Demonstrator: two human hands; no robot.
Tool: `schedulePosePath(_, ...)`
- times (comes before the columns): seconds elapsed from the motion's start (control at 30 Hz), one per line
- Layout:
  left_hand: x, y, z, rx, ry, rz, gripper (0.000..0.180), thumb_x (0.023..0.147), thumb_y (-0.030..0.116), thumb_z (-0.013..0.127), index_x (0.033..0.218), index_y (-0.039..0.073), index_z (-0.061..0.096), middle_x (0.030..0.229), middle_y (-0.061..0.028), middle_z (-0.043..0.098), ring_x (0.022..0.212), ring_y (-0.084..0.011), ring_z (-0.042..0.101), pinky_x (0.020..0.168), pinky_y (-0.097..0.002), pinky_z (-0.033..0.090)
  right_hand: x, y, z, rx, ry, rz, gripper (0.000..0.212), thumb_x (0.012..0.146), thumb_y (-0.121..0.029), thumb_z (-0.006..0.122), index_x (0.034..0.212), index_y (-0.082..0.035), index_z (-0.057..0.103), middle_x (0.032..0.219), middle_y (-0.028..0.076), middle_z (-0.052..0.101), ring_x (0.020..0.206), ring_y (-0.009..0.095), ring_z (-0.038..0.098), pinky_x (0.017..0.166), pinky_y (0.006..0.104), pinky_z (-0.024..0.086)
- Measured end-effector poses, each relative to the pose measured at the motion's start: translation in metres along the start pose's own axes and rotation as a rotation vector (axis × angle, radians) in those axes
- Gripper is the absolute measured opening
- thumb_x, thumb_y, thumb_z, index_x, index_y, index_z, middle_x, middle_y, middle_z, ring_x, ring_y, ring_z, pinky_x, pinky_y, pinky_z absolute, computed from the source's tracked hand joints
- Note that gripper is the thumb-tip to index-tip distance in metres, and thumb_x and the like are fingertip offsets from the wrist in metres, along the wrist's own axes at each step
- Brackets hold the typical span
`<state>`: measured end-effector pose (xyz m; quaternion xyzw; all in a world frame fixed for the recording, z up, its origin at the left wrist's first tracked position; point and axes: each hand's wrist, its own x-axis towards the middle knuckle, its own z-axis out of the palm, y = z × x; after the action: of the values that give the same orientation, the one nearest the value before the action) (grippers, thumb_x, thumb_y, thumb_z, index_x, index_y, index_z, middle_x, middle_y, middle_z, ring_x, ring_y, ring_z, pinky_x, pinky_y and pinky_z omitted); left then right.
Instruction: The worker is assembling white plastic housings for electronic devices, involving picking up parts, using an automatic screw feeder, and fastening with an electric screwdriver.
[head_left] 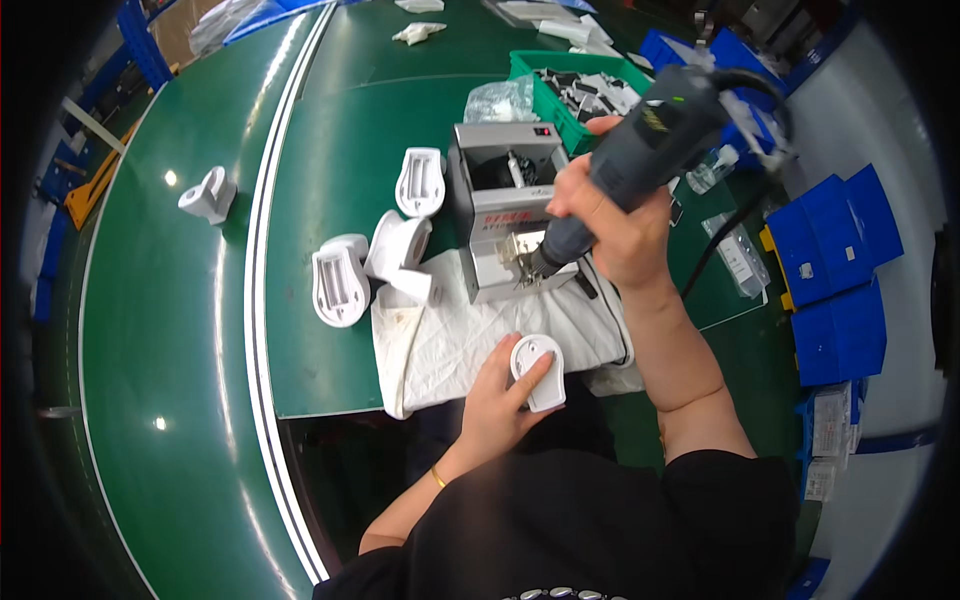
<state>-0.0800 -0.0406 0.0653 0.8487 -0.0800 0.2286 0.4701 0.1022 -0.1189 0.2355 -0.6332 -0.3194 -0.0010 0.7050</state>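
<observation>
Grey electric screwdriver gripped in right hand, fingers clamped round its body, bit end pointing down toward 7 o'clock and meeting the front lip of a small grey metal screw-feeder box near centre of bench. Black cable trailing from the tool's top end toward 4 o'clock.

Left hand at 6 o'clock, fingers closed on a white plastic housing, thumb and forefinger pinching its sides; housing held flat-side up at the near edge of a white cloth, just below the feeder box and close to the screwdriver tip but apart from it. Gold bangle on the left wrist.

More white plastic housings lying at 9 to 10 o'clock of the feeder box: one open-side up off the cloth's left edge, one tipped on its side touching the cloth, one further back beside the box. Single white piece alone on the green conveyor belt, well apart at 10 o'clock.

Green bin of small grey and white parts at 12 o'clock behind the box, a clear plastic bag against its left side. Blue bins stacked at 3 o'clock.
</observation>
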Motion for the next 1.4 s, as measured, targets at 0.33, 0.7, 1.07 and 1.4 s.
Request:
schedulePosePath(0.33,0.007,-0.008,0.000,0.018,-0.004,0.027,0.070,0.064,0.015,0.086,0.130,0.019,0.064,0.138,-0.0233,0.049,0.122,-0.0421,0.054,0.097,-0.0439,0.049,-0.070,-0.031,-0.001,-0.008,-0.080,-0.025,0.049,0.092,-0.010,0.061,0.134,-0.004,0.036,0.076,0.006,0.051,0.065,0.016,0.055,0.068,0.0374,0.048)
schedulePosePath(0.7,-0.001,-0.006,0.001,0.004,0.009,0.025,0.074,0.060,0.011,0.087,0.130,0.021,0.064,0.139,-0.0234,0.049,0.123,-0.0429,0.054,0.097,-0.0439,0.050,-0.084,-0.028,-0.007,-0.324,-0.169,-0.076,0.046,0.091,-0.008,0.060,0.131,-0.007,0.037,0.077,0.007,0.053,0.067,0.016,0.055,0.071,0.0375,0.048)
schedulePosePath(1.07,-0.001,-0.011,0.004,-0.002,-0.006,0.026,0.076,0.058,0.008,0.085,0.130,0.019,0.064,0.140,-0.0241,0.048,0.128,-0.0448,0.050,0.102,-0.0472,0.047,-0.076,-0.032,-0.003,-0.394,-0.348,-0.075,0.039,0.090,-0.002,0.059,0.121,-0.008,0.037,0.081,0.008,0.055,0.067,0.016,0.056,0.071,0.0380,0.049)
schedulePosePath(1.4,-0.003,-0.012,0.006,-0.014,0.008,0.034,0.075,0.057,0.009,0.085,0.129,0.019,0.064,0.139,-0.0243,0.048,0.128,-0.0451,0.050,0.103,-0.0475,0.047,-0.084,-0.017,-0.001,-0.226,-0.228,-0.038,0.039,0.090,-0.004,0.059,0.122,-0.007,0.037,0.080,0.008,0.054,0.067,0.016,0.056,0.072,0.0380,0.049)
